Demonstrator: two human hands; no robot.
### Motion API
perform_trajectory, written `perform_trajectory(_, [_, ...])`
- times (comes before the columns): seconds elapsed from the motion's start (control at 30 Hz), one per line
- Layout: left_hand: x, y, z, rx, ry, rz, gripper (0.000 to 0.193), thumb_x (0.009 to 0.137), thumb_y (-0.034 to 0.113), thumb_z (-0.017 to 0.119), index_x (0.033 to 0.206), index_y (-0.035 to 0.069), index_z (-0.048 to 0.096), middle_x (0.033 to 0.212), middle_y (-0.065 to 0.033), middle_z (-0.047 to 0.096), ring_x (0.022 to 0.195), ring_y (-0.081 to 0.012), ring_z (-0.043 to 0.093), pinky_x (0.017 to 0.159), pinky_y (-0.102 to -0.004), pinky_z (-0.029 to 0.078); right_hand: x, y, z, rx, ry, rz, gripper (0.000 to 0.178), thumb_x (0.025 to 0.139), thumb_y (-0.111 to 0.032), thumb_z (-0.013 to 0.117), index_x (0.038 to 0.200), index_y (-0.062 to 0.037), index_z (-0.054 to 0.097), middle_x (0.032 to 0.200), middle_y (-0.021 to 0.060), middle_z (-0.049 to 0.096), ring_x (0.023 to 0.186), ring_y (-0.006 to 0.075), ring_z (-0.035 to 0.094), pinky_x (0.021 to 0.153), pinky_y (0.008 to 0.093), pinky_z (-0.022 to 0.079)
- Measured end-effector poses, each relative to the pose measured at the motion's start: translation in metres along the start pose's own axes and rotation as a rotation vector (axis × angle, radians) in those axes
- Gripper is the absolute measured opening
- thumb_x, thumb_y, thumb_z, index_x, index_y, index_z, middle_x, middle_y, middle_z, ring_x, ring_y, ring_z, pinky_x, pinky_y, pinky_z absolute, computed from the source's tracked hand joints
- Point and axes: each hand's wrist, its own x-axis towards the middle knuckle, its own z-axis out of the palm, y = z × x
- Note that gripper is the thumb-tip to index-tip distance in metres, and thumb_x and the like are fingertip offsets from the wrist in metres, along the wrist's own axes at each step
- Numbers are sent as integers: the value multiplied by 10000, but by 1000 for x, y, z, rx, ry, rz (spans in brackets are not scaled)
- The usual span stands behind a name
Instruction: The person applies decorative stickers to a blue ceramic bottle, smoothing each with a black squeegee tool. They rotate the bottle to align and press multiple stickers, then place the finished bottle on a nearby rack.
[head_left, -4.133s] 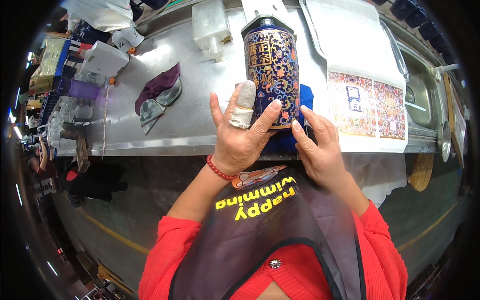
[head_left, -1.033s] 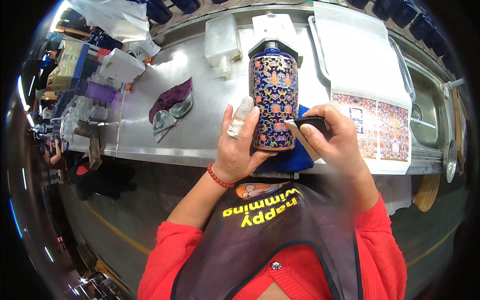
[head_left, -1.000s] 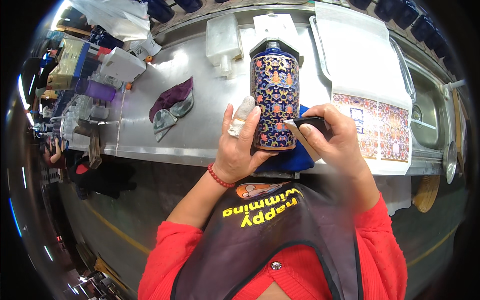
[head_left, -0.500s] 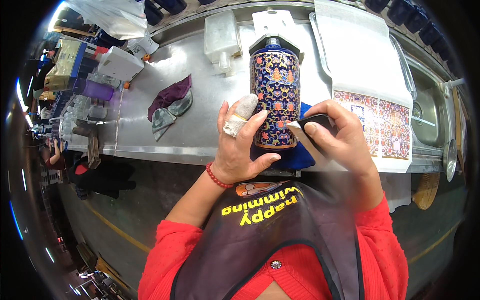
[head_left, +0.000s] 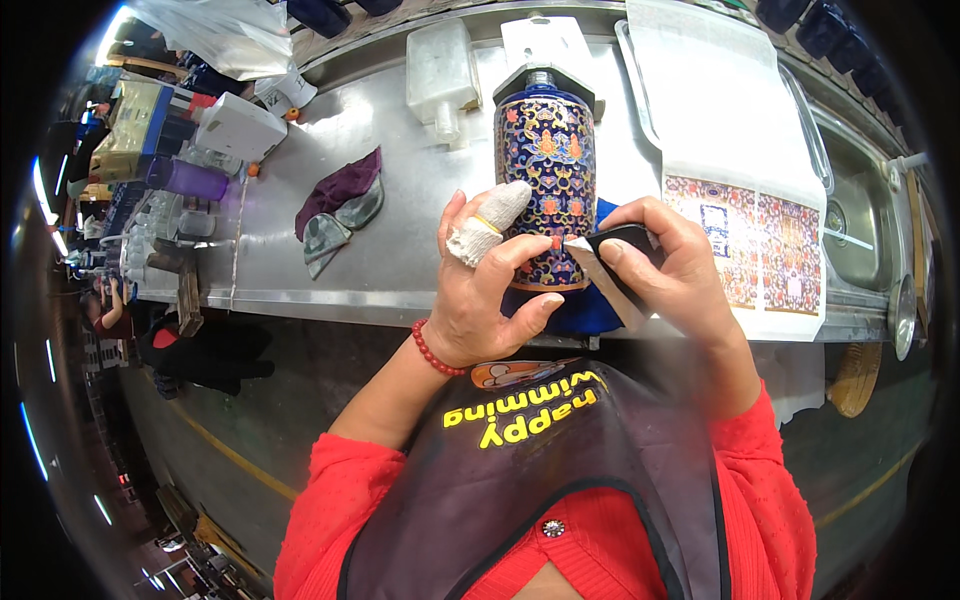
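Observation:
A dark blue bottle, covered in a colourful flower pattern, lies on the bench with its bare neck pointing away from me. My left hand is spread over its near left side, fingers apart. One finger wears a grey-white cloth cover, and the fingertip beside it presses on the pattern. My right hand grips a knife with a black grip and a pale metal blade. The blade's point meets the bottle close to that left fingertip. Blue cloth shows beneath the bottle's near end.
Right of the bottle lie patterned sheets with white paper, beside a metal sink. A clear rectangular bottle and a white block stand at the back. A purple-and-grey cloth lies to the left.
My left fingertip has moved down and right along the pattern, toward the blade. The knife point has shifted slightly left and up. The bottle sits slightly farther left and up.

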Motion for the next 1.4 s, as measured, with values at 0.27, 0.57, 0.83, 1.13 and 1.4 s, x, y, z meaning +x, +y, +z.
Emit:
perform_trajectory(0.27, [7, 5, -5, 25, -39, 26, 390, 834, 295, 749, 1184, 129, 705, 1386, -243, 561, 1325, -419, 481, 1179, -596, 175, -5, 7, 0, 55, 83, 7, 145, 932, -91, 679, 1047, -6, 661, 931, 14, 653, 855, 71, 594, 779, 238, 491])
perform_trajectory(0.57, [24, 11, 5, -201, 65, -328, 403, 783, 23, 631, 1183, 20, 581, 1159, -183, 544, 1103, -356, 502, 1033, -444, 363, -11, 18, 3, 96, 100, 12, 127, 943, -91, 675, 1036, -8, 656, 930, 3, 629, 862, 66, 569, 781, 231, 474])
perform_trajectory(0.83, [38, 20, 17, -189, 82, -429, 526, 765, 22, 636, 1269, 16, 486, 1164, -184, 514, 1113, -358, 472, 1020, -454, 360, -10, 22, 5, 115, 105, 7, 132, 951, -115, 682, 1031, -14, 655, 917, 6, 627, 850, 72, 564, 774, 240, 470])
perform_trajectory(1.13, [37, 23, 15, -129, 22, -431, 544, 806, -53, 631, 1321, 4, 467, 1221, -136, 505, 1177, -216, 512, 1045, -347, 413, -12, 31, 5, 127, 90, -31, 144, 958, -135, 680, 1035, -16, 653, 907, 9, 635, 847, 76, 565, 773, 244, 471])
perform_trajectory(1.4, [25, 17, 14, -88, 83, -339, 643, 795, 65, 679, 1379, -18, 423, 1254, -187, 497, 1174, -327, 469, 1068, -437, 345, -6, 26, 5, 16, 168, -104, 147, 917, -90, 706, 1030, -11, 653, 872, 38, 628, 824, 119, 585, 757, 262, 478])
